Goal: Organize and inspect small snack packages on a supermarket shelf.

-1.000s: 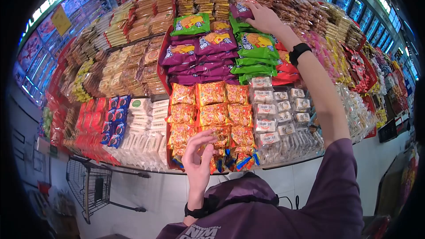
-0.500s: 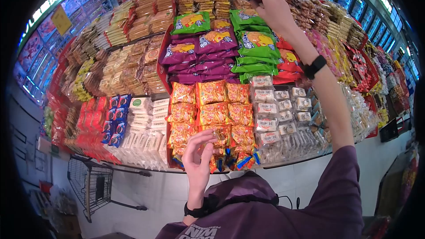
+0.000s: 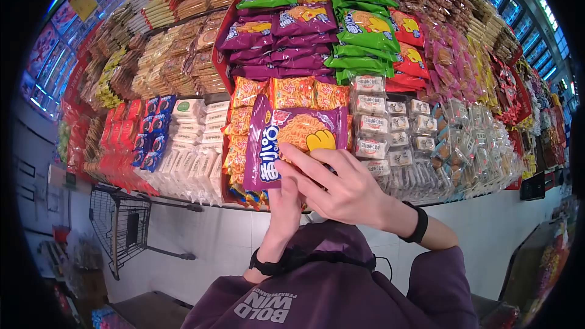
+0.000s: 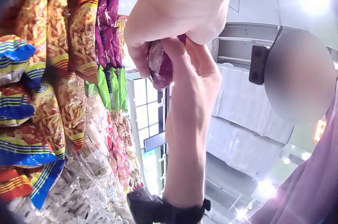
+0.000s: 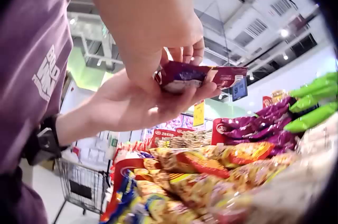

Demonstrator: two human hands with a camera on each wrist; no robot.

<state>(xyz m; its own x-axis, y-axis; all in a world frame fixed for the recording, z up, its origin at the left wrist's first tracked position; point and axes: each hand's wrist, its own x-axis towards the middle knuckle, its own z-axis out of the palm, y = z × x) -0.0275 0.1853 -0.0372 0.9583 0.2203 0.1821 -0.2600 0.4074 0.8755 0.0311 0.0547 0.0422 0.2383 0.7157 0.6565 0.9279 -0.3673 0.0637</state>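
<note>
A purple snack packet (image 3: pixel 301 127), printed with noodles and a yellow cartoon hand, is held flat in front of the chest, over the front rows of orange snack packets (image 3: pixel 247 92). My right hand (image 3: pixel 341 184) grips its near edge, fingers lying across the printed face. Beneath the packet's lower left corner, my left hand (image 3: pixel 284 210) holds it too, most of its fingers hidden in the head view. From the right wrist view, the packet (image 5: pixel 229 78) lies on the left hand's (image 5: pixel 129 102) upturned fingers.
Purple packets (image 3: pixel 304 20) and green packets (image 3: pixel 365 28) are stacked behind, with red packets (image 3: pixel 412 61) beside them. White-wrapped snacks (image 3: pixel 372 125) fill the right; blue packets (image 3: pixel 145 143) sit at left. A shopping cart (image 3: pixel 125 228) stands on the floor at left.
The purple packet has come from the back of the display to the chest in my right hand. My left hand now holds it too. The head view has tilted downward.
</note>
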